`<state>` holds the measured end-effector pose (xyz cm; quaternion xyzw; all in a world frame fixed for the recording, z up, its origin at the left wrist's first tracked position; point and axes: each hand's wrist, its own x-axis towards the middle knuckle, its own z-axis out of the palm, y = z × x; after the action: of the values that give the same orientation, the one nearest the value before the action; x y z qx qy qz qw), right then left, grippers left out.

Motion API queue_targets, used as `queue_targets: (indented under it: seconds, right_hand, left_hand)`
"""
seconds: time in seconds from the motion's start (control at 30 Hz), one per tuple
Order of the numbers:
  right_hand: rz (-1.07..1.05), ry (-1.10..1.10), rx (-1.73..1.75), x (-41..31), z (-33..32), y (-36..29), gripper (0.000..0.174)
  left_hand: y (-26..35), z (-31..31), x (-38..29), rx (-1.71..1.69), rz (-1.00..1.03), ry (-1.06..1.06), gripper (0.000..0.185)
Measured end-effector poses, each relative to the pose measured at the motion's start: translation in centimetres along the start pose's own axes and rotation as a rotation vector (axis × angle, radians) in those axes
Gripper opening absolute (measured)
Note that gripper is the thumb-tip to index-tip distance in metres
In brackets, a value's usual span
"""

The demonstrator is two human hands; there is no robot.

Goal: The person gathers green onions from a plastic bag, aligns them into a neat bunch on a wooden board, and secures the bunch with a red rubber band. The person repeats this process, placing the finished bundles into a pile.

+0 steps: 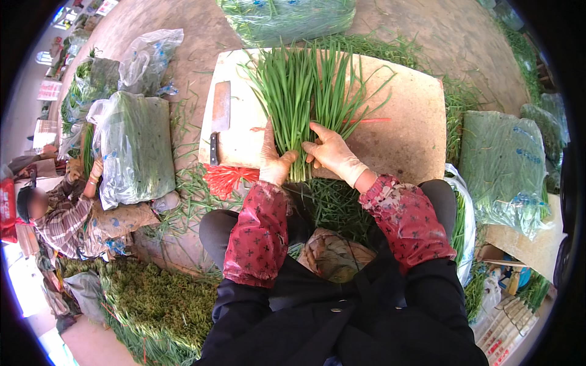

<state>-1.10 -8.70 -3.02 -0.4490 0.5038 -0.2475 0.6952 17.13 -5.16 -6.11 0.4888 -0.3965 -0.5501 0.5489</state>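
Note:
Long green leafy stalks, resembling garlic chives (293, 100), lie fanned across a pale board (412, 123) before me. My left hand (276, 158), in a thin pale glove, presses along the left side of the stalks near their cut ends, thumb against them. My right hand (333, 151), gloved alike, rests at their right side, fingertips touching the lower stalks. Part of a red tie strip (377, 120) shows on the board right of the leaves. At the board's left lies a cleaver (221, 107) with a black handle. A bunch of red ties (230, 178) hangs by the front left edge.
Plastic-wrapped bales of greens stand at the left (137, 151), the far side (288, 20) and the right (501, 160). A co-worker (64, 219) sits at the far left, gloved hands at a bag. Loose leaves litter the floor; a heap of greens (155, 302) lies lower left.

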Motion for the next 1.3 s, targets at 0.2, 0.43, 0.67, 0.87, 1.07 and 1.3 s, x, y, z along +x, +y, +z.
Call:
queue_targets:
  seconds: [0.2, 0.43, 0.67, 0.87, 1.07, 1.3]
  right_hand:
    - [0.079, -0.003, 0.015, 1.2, -2.0, 0.2, 0.06]
    - [-0.183, 0.45, -0.689, 0.5, -5.4, -1.0, 0.04]
    - [-0.08, 0.457, -1.198, -1.6, -3.0, 2.1, 0.083]
    - [-0.033, 0.558, -1.236, -0.9, -0.9, 3.9, 0.071]
    - [0.015, 0.544, -0.974, -1.5, -2.6, 3.2, 0.053]
    - [-0.06, 0.461, -0.997, -4.8, -0.6, 2.0, 0.052]
  left_hand:
    - [-0.9, 0.9, 0.3, 0.622, 0.127, -0.07, 0.155]
    - [-1.8, 1.2, -0.5, 0.859, 0.231, 0.076, 0.139]
    - [-3.2, 0.5, -0.1, 0.112, 0.13, 0.151, 0.124]
    - [-2.7, -1.4, 0.2, -0.331, -0.059, 0.25, 0.098]
    - [-2.0, -1.9, 0.5, -0.488, -0.092, 0.248, 0.086]
    - [-1.3, -1.1, 0.4, -0.461, -0.161, 0.294, 0.086]
